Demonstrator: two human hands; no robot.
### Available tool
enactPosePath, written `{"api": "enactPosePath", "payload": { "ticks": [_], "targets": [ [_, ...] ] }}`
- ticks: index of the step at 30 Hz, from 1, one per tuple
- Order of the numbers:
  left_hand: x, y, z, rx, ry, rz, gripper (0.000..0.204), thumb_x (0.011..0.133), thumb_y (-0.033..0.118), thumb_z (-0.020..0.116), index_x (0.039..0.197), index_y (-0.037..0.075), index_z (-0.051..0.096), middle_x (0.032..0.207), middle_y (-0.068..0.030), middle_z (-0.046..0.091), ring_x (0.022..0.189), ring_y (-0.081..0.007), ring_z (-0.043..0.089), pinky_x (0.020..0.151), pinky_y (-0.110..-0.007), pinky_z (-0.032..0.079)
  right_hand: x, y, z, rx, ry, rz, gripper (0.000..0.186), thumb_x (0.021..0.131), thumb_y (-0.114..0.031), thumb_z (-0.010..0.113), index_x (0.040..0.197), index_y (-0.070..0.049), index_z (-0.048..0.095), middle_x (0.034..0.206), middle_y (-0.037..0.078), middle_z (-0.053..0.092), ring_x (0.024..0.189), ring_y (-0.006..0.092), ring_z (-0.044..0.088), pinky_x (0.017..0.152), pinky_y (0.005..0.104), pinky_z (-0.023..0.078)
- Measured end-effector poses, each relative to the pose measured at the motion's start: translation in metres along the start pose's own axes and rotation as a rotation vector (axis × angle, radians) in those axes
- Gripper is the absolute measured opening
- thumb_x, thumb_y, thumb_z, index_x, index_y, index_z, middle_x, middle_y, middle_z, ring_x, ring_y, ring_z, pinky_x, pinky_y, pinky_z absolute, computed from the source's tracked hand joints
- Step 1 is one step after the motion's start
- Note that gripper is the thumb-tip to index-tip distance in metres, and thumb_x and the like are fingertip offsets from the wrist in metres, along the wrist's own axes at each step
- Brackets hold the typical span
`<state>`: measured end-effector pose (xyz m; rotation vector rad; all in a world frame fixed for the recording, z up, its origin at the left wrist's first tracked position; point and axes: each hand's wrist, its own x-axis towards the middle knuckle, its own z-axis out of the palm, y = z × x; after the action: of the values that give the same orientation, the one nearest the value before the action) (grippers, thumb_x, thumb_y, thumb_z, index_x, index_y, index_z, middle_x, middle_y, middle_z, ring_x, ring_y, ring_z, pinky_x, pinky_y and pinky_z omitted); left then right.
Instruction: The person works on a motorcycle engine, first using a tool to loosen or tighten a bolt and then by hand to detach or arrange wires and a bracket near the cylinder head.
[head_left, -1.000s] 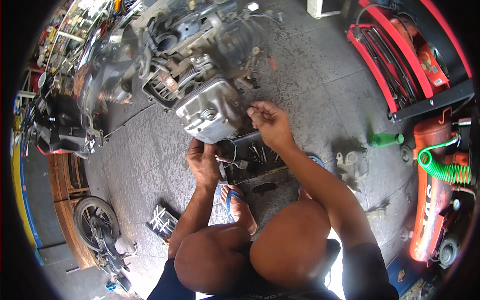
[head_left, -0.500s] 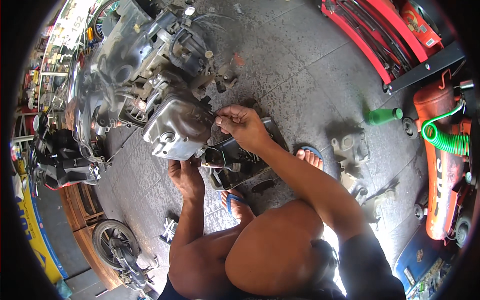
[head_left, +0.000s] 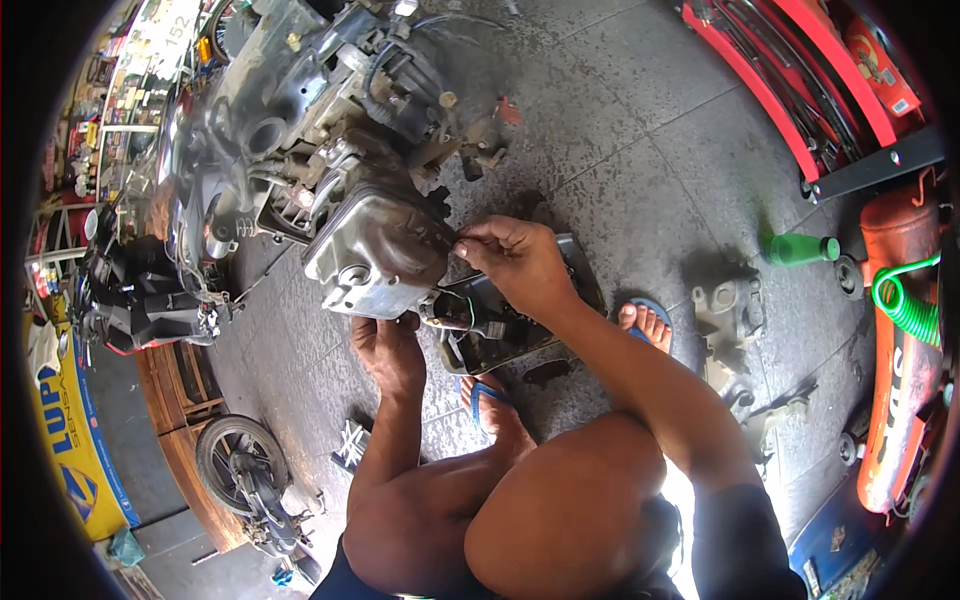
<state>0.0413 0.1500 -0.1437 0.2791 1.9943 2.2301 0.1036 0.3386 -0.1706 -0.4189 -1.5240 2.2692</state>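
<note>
A grey metal engine cover (head_left: 385, 250) sits on the end of a motorcycle engine (head_left: 350, 110), ahead of me. My right hand (head_left: 515, 262) is at the cover's right side, thumb and fingertips pinched together against its edge. Anything small between those fingers is too hidden to name. Below the cover, my left hand (head_left: 390, 358) reaches up with bent fingers to its lower edge. Part of those fingers lies behind the metal, so what they grip does not show. Beneath my right wrist, a dark oily tray (head_left: 560, 335) with tools in it rests on the floor.
Metal engine parts (head_left: 730, 310) and a green bottle (head_left: 802, 250) lie on the tiled floor to the right. Beyond them stand an orange air tank (head_left: 893, 400) with a green coiled hose and a red tool rack (head_left: 765, 85). A wheel (head_left: 240, 465) lies lower left.
The whole view has shifted, so everything appears a little further right. Both hands keep their places at the cover, with the right fingers still pinched at its side.
</note>
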Motion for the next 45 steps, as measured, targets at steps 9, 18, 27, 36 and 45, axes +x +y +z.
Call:
{"api": "enactPosePath", "payload": {
  "ticks": [9,18,27,36,45],
  "targets": [
    [-0.004,-0.002,-0.001,-0.049,0.064,-0.108,0.009,0.096,0.008,0.059,0.098,0.001,0.065,0.081,-0.0016,0.064,0.066,-0.0070,0.052,0.060,-0.024,0.044,-0.005,-0.008,-0.009,-0.292,0.043,-0.189,0.017,0.087,-0.003,0.072,0.100,0.006,0.068,0.086,0.009,0.069,0.080,0.0124,0.066,0.071,0.0244,0.053],
    [-0.002,-0.015,0.017,-0.254,0.129,-0.110,0.012,0.092,0.007,0.067,0.101,-0.001,0.065,0.089,-0.0010,0.066,0.082,-0.0082,0.057,0.074,-0.025,0.049,0.007,-0.021,-0.032,-0.369,-0.127,-0.235,0.016,0.088,0.008,0.064,0.102,0.002,0.069,0.088,0.005,0.066,0.074,0.0104,0.061,0.070,0.0253,0.052],
    [0.003,-0.018,0.010,-0.148,0.096,0.010,0.015,0.089,0.008,0.069,0.099,-0.004,0.067,0.092,-0.0131,0.069,0.088,-0.0194,0.065,0.078,-0.032,0.051,0.005,-0.042,-0.030,-0.719,-0.084,-0.168,0.023,0.085,0.004,0.059,0.106,0.003,0.067,0.099,0.006,0.067,0.086,0.0137,0.062,0.074,0.0286,0.051],
    [0.000,-0.015,0.002,-0.241,0.033,0.011,0.017,0.089,0.008,0.069,0.100,-0.004,0.068,0.094,-0.0148,0.070,0.091,-0.0198,0.067,0.081,-0.033,0.052,0.003,-0.043,-0.022,-0.665,-0.065,-0.141,0.021,0.085,0.001,0.061,0.105,0.004,0.067,0.103,0.008,0.067,0.092,0.0159,0.062,0.081,0.0309,0.050],
    [0.004,-0.017,0.004,-0.307,0.029,-0.031,0.016,0.090,0.007,0.068,0.101,-0.004,0.067,0.094,-0.0118,0.070,0.091,-0.0136,0.063,0.082,-0.031,0.050,0.003,-0.044,-0.024,-0.780,-0.068,-0.174,0.021,0.085,-0.001,0.060,0.104,0.003,0.065,0.098,0.007,0.065,0.085,0.0149,0.060,0.075,0.0289,0.049]
  ]
}}
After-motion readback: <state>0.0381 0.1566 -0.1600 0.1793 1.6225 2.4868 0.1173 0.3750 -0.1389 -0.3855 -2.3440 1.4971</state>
